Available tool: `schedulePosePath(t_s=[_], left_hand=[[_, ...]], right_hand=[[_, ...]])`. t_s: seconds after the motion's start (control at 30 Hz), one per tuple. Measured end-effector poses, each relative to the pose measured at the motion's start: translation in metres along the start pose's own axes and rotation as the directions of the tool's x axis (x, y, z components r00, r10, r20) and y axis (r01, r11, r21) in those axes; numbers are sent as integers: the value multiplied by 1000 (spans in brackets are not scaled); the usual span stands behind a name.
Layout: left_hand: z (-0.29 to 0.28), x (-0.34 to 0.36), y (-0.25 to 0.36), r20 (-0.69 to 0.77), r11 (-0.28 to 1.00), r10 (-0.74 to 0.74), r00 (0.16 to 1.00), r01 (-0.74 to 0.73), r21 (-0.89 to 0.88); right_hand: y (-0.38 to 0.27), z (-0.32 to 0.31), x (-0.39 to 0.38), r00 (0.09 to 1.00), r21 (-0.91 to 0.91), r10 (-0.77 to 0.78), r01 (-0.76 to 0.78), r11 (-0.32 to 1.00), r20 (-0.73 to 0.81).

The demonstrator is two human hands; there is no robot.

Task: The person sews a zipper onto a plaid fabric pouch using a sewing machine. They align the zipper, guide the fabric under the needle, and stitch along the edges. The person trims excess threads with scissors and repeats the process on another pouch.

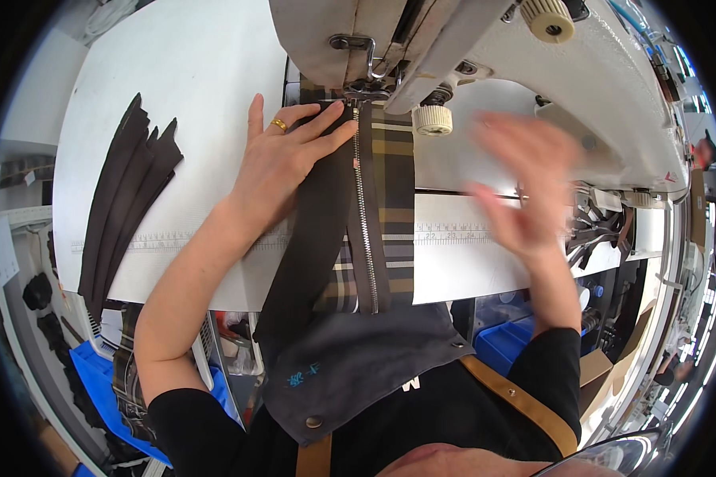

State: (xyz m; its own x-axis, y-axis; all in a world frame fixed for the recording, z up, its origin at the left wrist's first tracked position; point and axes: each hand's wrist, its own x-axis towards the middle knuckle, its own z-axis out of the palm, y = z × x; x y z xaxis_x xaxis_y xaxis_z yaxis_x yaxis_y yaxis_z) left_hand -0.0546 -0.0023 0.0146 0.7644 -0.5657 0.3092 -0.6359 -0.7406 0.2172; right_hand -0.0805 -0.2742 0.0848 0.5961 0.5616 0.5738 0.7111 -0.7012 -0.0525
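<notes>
**Left hand point(288, 155) flat on dark strip point(314, 219), right hand point(533, 179) in the air**

At the far left, several dark cloth pieces point(123, 207) lie in a fan on the white bench point(183, 171); their lower ends reach past its near edge. Below them is a blue bin point(95, 397). A printed measuring scale point(159, 241) runs across the bench. Next comes the left hand, wearing a gold-coloured ring point(278, 124). It is not clenched: it lies flat, with fingers spread on the dark strip, and the fingertips come just beside the zipper point(363, 215). This zipper, with metal teeth, lies lengthwise over plaid cloth point(395, 179), and its upper end is at the head of the sewing machine point(525, 48). To the right, the right hand is raised and blurred; it looks released, the thumb parted from the fingers. Near the bench's right end lies a bundle of dark strips with metallic parts point(601, 230).
</notes>
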Motion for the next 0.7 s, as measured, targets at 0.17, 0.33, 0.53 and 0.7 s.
schedulePosePath(t_s=[0.17,0.33,0.53,0.7], left_hand=[[0,4,3,4,1000,7,1000,-7,7],[9,5,-3,-39,1000,31,999,-31,1],[10,3,-4,-53,1000,12,999,-11,21],[7,5,-2,-31,1000,2,1000,-3,-11]], right_hand=[[174,-166,-49,680,-90,199,-365,927,-706],[319,-257,-136,509,373,818,-728,576,-269],[315,-244,-150,522,548,841,-666,506,-142],[288,-229,-153,203,774,943,-540,332,-263]])
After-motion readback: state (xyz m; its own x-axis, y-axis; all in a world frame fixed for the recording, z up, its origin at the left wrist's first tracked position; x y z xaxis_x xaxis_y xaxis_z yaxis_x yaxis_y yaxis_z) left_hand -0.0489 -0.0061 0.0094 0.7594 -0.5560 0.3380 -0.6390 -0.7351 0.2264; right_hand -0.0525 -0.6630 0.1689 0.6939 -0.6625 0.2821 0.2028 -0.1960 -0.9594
